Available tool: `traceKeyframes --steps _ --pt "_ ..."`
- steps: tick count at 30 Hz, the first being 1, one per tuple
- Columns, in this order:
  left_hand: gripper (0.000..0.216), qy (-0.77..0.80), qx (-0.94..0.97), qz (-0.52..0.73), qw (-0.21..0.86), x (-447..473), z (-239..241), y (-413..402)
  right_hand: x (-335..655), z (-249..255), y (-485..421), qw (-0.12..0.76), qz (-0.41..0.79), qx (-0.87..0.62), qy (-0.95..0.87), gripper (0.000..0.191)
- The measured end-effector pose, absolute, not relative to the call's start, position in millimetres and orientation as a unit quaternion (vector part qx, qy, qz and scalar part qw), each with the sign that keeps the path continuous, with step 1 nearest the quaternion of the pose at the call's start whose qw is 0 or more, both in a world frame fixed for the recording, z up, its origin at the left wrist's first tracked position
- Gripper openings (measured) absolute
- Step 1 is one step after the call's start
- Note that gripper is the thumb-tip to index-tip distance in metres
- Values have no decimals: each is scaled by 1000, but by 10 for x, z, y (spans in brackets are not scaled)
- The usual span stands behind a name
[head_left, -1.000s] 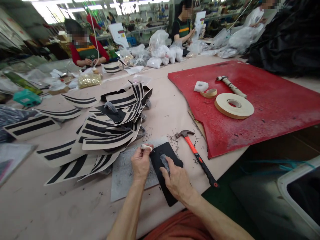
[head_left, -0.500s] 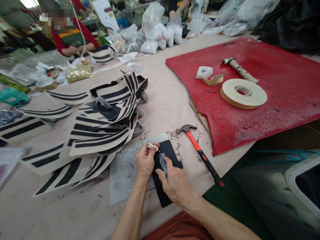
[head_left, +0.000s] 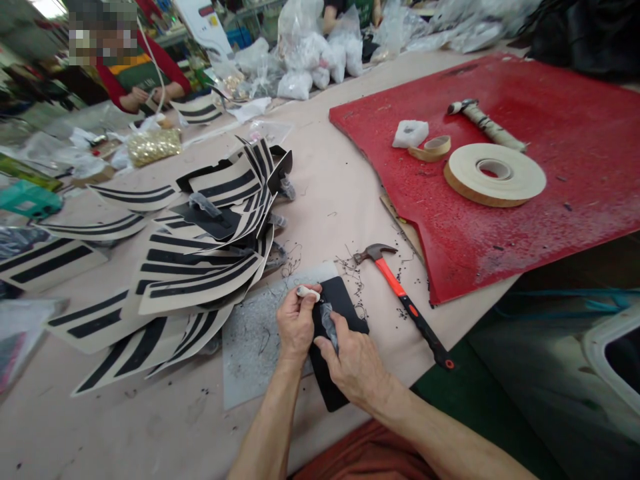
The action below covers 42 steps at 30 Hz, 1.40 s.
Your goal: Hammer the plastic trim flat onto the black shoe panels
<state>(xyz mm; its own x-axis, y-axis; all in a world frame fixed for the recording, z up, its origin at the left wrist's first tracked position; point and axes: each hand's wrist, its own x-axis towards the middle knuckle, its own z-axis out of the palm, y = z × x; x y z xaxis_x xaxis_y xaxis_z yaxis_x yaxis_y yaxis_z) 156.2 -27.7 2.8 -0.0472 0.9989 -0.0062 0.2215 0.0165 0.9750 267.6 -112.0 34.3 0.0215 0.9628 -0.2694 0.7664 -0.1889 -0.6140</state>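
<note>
A black flat piece lies on a grey mat at the table's near edge. My left hand is closed on a small white lump at the piece's upper left corner. My right hand rests on the black piece, fingers pinched around a grey strap fixed to it. A hammer with an orange and black handle lies just to the right, untouched.
A pile of beige panels with black stripes fans out to the left. A red board at right carries a large tape roll, a small roll and a wrapped tool. A person in red works across the table.
The view has tilted down and shifted. My two hands have drawn closer together on the black piece; the left hand still holds the white lump.
</note>
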Motion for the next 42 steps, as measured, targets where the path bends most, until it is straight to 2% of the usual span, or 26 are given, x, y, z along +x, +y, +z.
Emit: traceKeyframes --steps 6,12,14,17,21,24,28,36,42 --pt "19 564 552 443 426 1540 -38 -281 2686 376 -1127 143 328 -697 -621 54" --pt "19 560 568 438 415 1535 -3 -295 2854 468 -1200 141 325 -666 -656 65" --pt "17 558 585 433 399 1533 18 -300 3036 477 -1221 166 299 -665 -664 59" --pt "15 552 617 423 370 1525 25 -308 3425 422 -1207 174 182 -715 -652 51" --pt "17 537 642 417 356 1517 4 -318 3888 253 -1115 76 63 -776 -623 42" --pt "18 532 640 416 366 1500 23 -296 4009 136 -1054 19 55 -774 -631 31" --pt "18 511 657 368 414 1441 136 -174 3989 71 -1015 21 54 -772 -633 22" --pt "16 459 689 307 469 1370 249 52 4013 64 -974 13 65 -779 -623 21" --pt "19 504 627 387 450 1423 117 -80 4021 32 -971 8 63 -782 -621 21"
